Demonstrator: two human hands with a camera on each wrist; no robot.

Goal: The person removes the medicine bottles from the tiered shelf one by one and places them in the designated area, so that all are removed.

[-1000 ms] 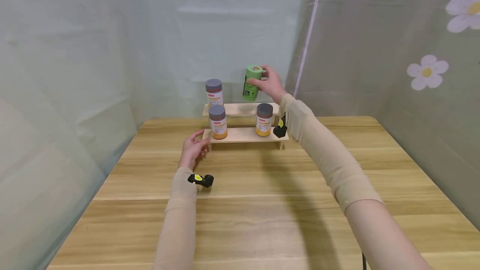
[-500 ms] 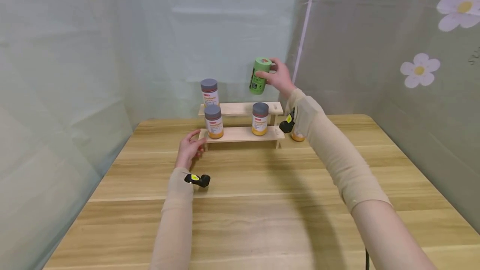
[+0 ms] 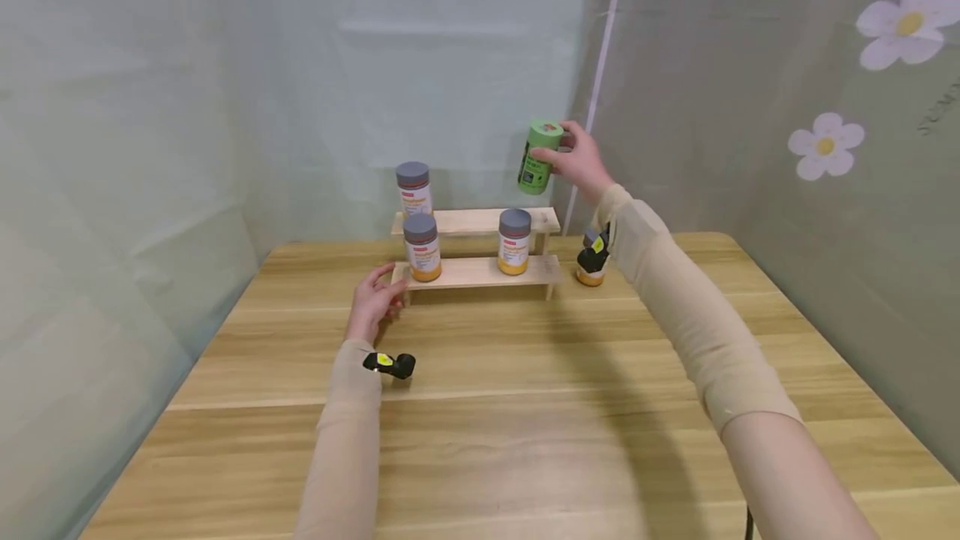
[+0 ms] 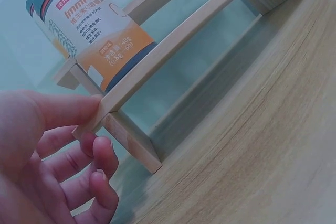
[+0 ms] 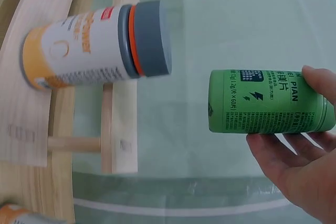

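Note:
In the head view my right hand [image 3: 583, 163] grips a green bottle [image 3: 540, 158] and holds it in the air above the right end of a two-tier wooden rack [image 3: 480, 273]. The right wrist view shows the thumb on one side of the green bottle [image 5: 268, 100] and fingers on the other. My left hand [image 4: 58, 150] pinches the left end of the rack's lower board [image 4: 157, 51], thumb above and fingertips below. Right beside that thumb stands a white-and-orange supplement bottle [image 4: 94, 24] with a grey cap.
On the lower board's right part is a matching bottle [image 3: 513, 244]; another bottle [image 3: 414, 188] stands at the upper board's left. One more bottle [image 3: 591, 277], partly hidden by the right wrist camera, stands on the wooden table [image 3: 480, 407] right of the rack. A pale curtain [image 3: 465, 65] hangs behind.
My right hand has moved the green bottle to the right relative to the rack. The bottle right of the rack has come into view from behind the right arm. The left hand keeps its place.

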